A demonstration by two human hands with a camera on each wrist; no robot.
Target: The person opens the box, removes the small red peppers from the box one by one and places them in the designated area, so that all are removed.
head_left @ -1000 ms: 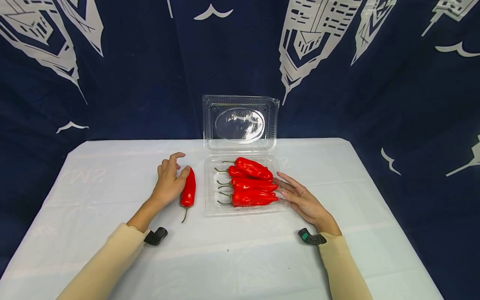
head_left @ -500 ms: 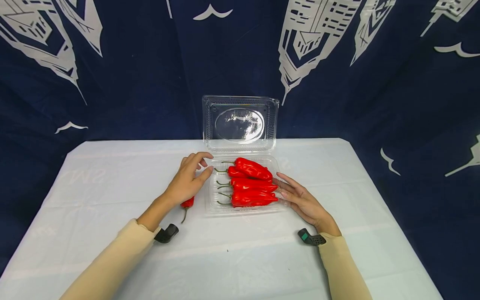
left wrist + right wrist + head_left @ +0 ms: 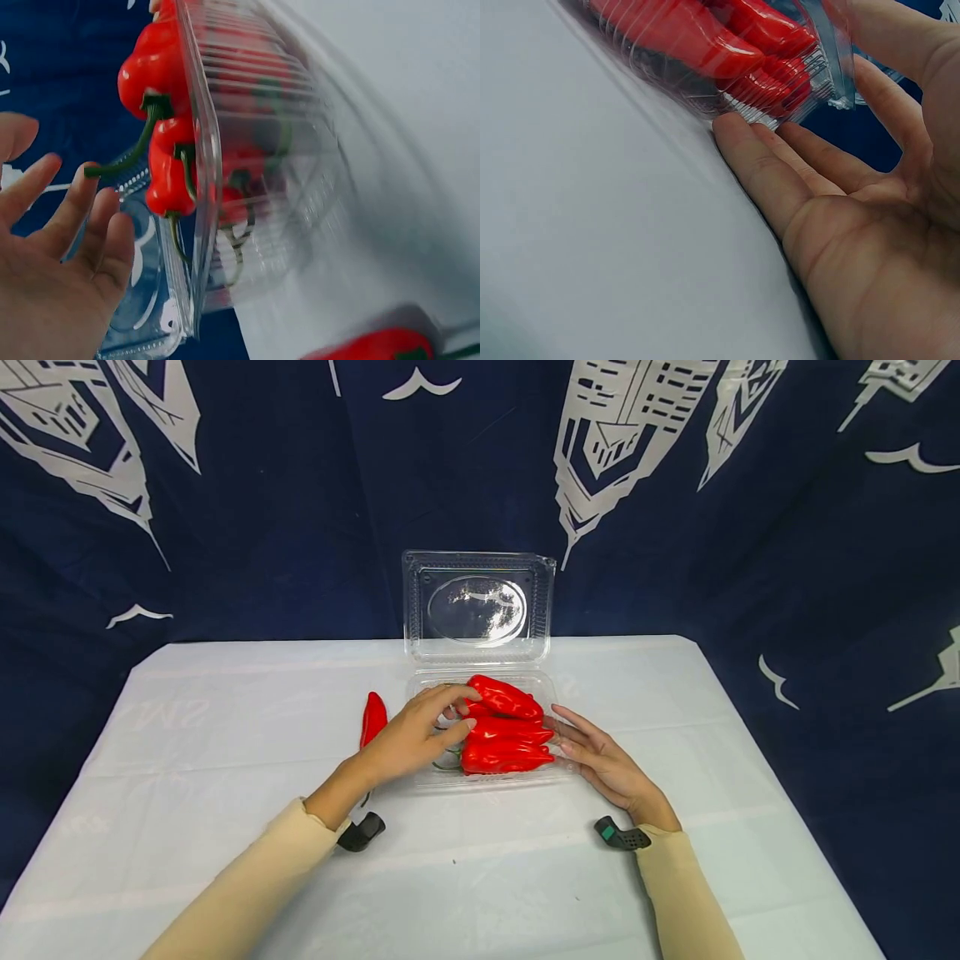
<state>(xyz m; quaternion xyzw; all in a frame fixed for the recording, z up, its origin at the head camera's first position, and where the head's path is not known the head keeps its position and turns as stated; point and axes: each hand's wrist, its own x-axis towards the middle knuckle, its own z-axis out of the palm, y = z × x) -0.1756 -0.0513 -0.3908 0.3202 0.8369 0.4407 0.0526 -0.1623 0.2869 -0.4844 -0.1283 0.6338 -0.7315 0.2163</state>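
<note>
Several red peppers [image 3: 507,757] with green stems lie side by side in a clear plastic clamshell box [image 3: 420,781]. My left hand [image 3: 408,735] reaches over the box's left part, fingers loosely bent near the stems and holding nothing. In the left wrist view a green pepper stem [image 3: 127,161] passes close to the fingertips; contact cannot be told. My right hand [image 3: 611,768] rests at the box's right end, its extended fingertips against the ribbed side. One more red pepper [image 3: 373,718] lies on the table left of the box, partly hidden by my left wrist.
The box's clear lid [image 3: 477,610] stands raised at the back. A white cloth covers the table [image 3: 465,893]. Behind its far edge hangs a dark blue curtain [image 3: 300,527] with white prints. Each wrist wears a black device.
My left hand has moved right, from beside the loose pepper to over the peppers in the box. The loose pepper stays on the table. My right hand has kept its place.
</note>
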